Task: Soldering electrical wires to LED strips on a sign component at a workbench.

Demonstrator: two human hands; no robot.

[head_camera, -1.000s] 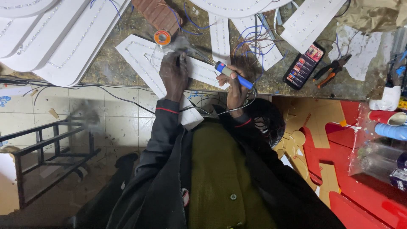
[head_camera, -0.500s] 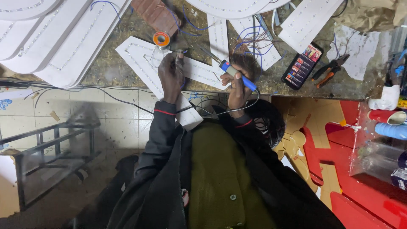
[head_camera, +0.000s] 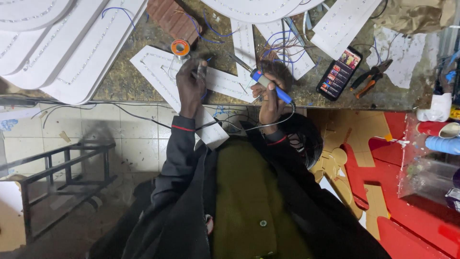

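Since the earlier frames both hands had shifted only slightly over the bench: the left hand (head_camera: 190, 84) had settled a little lower on the white letter-shaped panel (head_camera: 158, 72), and the blue-handled soldering iron (head_camera: 270, 86) had tilted so that its tip pointed up and to the left. The right hand (head_camera: 270, 98) was closed around the iron's handle, its black cord (head_camera: 268, 123) looping down past the wrist. The left hand was curled, fingers pinched together on something thin; what it was could not be told. Just above that hand stood an orange spool (head_camera: 180, 47). Blue wires (head_camera: 282, 41) lay tangled beyond the iron's tip. Further right on the speckled bench (head_camera: 124, 81) lay a phone (head_camera: 339, 72) with a lit screen, and near it orange-handled pliers (head_camera: 369, 76).
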